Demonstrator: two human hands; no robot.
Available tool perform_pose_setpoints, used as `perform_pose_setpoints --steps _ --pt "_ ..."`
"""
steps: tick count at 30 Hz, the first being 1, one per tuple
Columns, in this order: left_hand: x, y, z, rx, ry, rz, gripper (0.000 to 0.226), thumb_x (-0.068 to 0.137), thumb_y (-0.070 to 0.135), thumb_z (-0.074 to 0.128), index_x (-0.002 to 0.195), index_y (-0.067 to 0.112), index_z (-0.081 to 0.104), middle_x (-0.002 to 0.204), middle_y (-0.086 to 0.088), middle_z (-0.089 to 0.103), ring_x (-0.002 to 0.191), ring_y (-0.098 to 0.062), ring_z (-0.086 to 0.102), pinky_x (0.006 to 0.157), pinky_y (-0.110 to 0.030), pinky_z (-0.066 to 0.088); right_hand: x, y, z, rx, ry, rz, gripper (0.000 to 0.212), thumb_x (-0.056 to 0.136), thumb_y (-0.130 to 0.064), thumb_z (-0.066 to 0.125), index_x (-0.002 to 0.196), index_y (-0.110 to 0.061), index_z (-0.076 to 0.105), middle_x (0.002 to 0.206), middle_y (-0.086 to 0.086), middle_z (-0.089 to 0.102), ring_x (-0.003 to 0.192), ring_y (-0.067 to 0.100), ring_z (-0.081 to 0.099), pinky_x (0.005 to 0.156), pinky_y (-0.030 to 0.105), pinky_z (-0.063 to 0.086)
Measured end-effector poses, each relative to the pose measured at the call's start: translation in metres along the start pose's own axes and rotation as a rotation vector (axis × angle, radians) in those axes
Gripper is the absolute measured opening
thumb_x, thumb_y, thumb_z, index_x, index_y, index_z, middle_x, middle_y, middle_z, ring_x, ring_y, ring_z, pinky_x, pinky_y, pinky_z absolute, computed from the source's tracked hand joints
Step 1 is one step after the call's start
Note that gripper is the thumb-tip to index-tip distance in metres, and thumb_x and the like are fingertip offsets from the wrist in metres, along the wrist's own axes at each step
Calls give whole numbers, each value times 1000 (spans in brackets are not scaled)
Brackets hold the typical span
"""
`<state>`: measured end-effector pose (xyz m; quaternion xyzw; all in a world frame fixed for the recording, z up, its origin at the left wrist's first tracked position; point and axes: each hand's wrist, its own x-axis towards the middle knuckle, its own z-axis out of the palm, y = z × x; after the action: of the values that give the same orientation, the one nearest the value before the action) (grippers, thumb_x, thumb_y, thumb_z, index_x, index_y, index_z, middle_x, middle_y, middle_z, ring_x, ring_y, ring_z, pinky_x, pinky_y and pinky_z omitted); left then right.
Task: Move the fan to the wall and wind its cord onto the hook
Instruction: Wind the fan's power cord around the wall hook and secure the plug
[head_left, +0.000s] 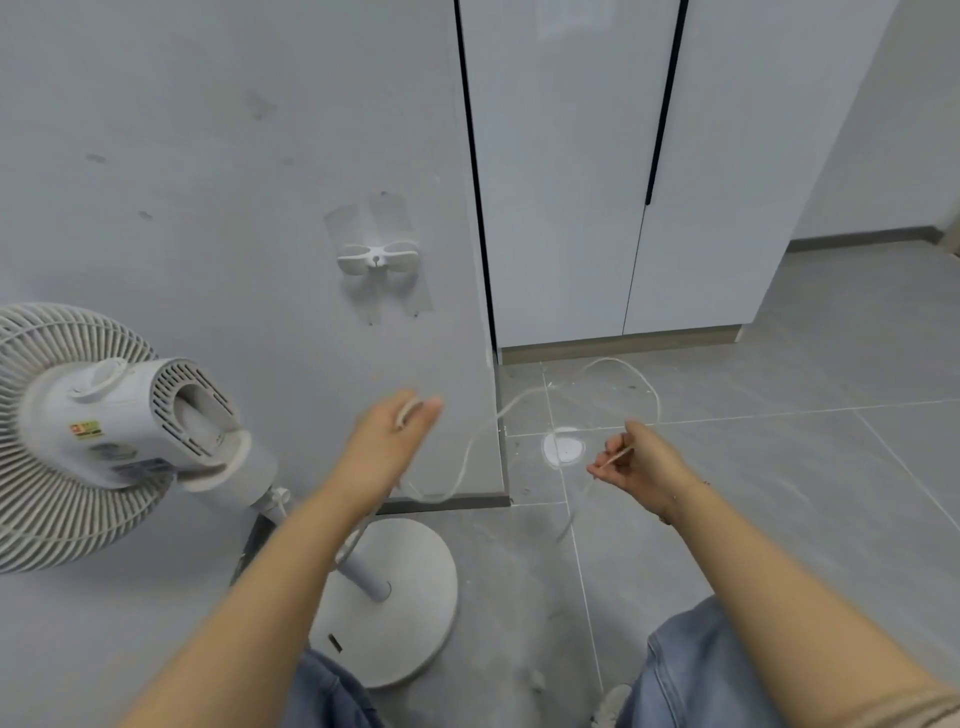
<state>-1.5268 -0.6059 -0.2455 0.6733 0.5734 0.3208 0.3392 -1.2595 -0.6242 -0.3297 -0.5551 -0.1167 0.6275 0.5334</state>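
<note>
A white pedestal fan (104, 426) stands close to the grey wall at the left, its round base (410, 597) on the floor. On the wall above and to the right sits a white cord hook (377, 258), taped in place and bare. The white cord (519, 402) runs in loose loops over the floor tiles. My left hand (395, 441) is raised below the hook and grips a stretch of cord between thumb and fingers. My right hand (641, 467), further right and apart from the wall, pinches another stretch of the same cord.
The wall ends at a corner (493, 364) right of the hook; beyond it stand white cabinet doors (597, 182). A round white floor fitting (562, 448) lies between my hands. My knees in jeans (691, 675) show at the bottom.
</note>
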Motion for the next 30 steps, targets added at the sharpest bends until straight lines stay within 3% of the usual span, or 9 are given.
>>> perform_pose_setpoints --steps 3,6,8,10,12,16,21,26,30 --pt "-11 -26 23 137 -211 -101 18 87 36 63 85 24 49 70 5 50 72 -13 48 61 -15 37 -6 0 15 61 -126 -74 28 99 -12 44 72 -5 51 66 11 48 55 17 59 55 26 60" --pt "-21 -35 37 99 -458 -240 46 84 40 66 126 32 49 111 5 59 109 -5 55 85 -18 44 -13 1 30 97 -246 -198 19 97 -9 49 82 -1 59 63 8 59 58 14 65 57 18 57" --pt "-24 -32 45 72 -526 -266 42 88 36 63 128 28 54 112 12 59 96 6 57 71 -5 42 -16 0 37 181 -302 -219 20 98 -10 46 87 -2 60 61 5 61 61 15 66 59 17 57" --pt "-24 -34 55 33 -586 -275 32 91 33 60 121 24 62 87 18 58 61 16 53 50 2 37 -15 -1 41 235 -339 -205 21 98 -10 44 88 -1 60 62 5 62 63 15 68 61 17 57" --pt "-24 -33 64 -2 -636 -264 26 92 30 59 114 21 66 68 22 52 46 16 49 45 2 34 -14 -1 45 266 -370 -170 21 99 -10 43 89 0 59 62 6 62 62 14 69 60 17 57" --pt "-20 -37 73 88 -543 -168 26 93 28 55 75 18 70 51 15 50 55 -1 45 57 -14 36 -8 2 50 270 -389 -135 19 98 -9 45 94 2 60 67 8 63 67 15 70 64 19 59" --pt "-9 -46 69 -147 -301 -330 37 97 32 47 65 18 55 46 10 36 40 -5 28 36 -12 22 6 8 38 190 -168 -57 23 99 -11 41 101 6 56 90 18 63 89 28 64 81 32 58" --pt "6 -32 54 -532 -156 -389 34 101 30 38 72 16 46 40 12 29 33 0 20 32 -13 14 -3 22 35 -448 17 27 45 97 -24 36 58 -6 49 51 10 49 42 21 50 38 23 44" --pt "15 -23 40 -658 -87 -331 34 102 33 34 73 17 44 43 12 30 33 -1 18 31 -12 14 -7 41 39 -859 -185 205 71 98 -49 22 54 -4 56 41 8 57 32 17 51 37 18 38"
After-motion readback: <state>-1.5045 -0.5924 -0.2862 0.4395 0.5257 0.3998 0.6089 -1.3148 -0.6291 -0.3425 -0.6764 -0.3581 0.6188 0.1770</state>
